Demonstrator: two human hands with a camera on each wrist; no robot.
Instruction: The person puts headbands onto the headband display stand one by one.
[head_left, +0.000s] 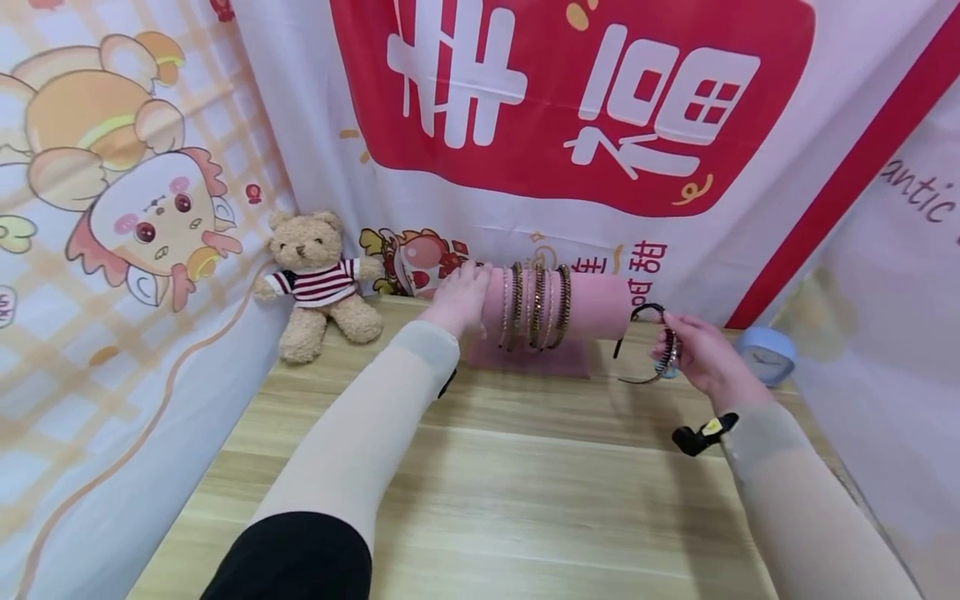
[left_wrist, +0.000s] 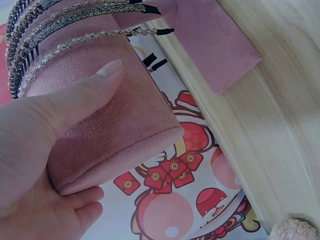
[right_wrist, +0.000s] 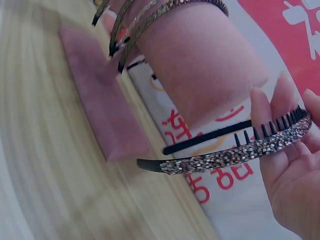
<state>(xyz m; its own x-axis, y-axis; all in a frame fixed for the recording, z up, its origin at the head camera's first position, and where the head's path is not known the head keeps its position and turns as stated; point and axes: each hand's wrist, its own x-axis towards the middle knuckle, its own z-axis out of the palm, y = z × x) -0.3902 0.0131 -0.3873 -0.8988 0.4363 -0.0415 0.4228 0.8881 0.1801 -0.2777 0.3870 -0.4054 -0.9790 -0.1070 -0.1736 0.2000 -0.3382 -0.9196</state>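
A pink velvety headband stand (head_left: 600, 304), a horizontal roll on a flat base, carries several beaded and glittery headbands (head_left: 537, 308). My left hand (head_left: 461, 296) grips the roll's left end; in the left wrist view its thumb (left_wrist: 95, 87) lies along the fabric and its fingers curl round the other side. Just off the right end, my right hand (head_left: 705, 354) holds a headband (right_wrist: 225, 156) set with sparkling stones. That headband has black comb teeth inside, and its two ends point toward the stand. Between the headband's tips and the roll a gap shows in the head view.
A teddy bear (head_left: 313, 283) in a striped shirt sits at the left against the printed cloth. A small blue clock (head_left: 767, 356) stands behind my right wrist. Printed hangings (head_left: 585, 92) enclose the wooden table (head_left: 517, 500) at the back and sides.
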